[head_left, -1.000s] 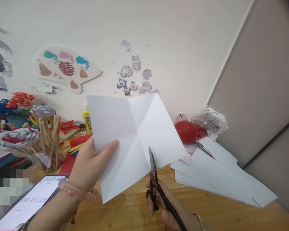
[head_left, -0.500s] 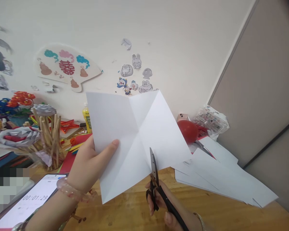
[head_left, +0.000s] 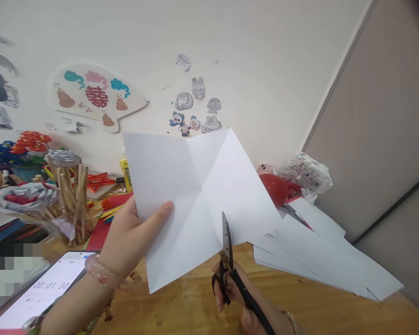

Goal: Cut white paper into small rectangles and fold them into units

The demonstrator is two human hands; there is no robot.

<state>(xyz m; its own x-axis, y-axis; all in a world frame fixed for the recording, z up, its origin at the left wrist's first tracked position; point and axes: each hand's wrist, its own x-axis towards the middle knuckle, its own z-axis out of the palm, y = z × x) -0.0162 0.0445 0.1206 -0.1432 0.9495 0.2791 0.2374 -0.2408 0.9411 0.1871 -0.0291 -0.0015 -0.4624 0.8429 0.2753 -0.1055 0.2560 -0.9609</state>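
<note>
My left hand [head_left: 131,237] grips a creased white sheet of paper [head_left: 192,195] by its left edge, thumb on the front, holding it up above the wooden table [head_left: 195,307]. My right hand [head_left: 237,302] is closed round the handles of black scissors [head_left: 226,260]. Their blades point up and sit in the paper's lower edge, near a fold line.
A stack of white sheets [head_left: 321,260] lies on the right, with a red balloon [head_left: 275,188] and a plastic bag [head_left: 309,174] behind it. A phone showing a timer [head_left: 45,291] lies at the lower left. Wooden sticks [head_left: 71,200], paper flowers and a yellow glue bottle [head_left: 125,172] stand at the left.
The scissors have shifted slightly right and the paper has tilted a little, its right side higher. The timer has gone from 00:01:29 to 00:01:30.
</note>
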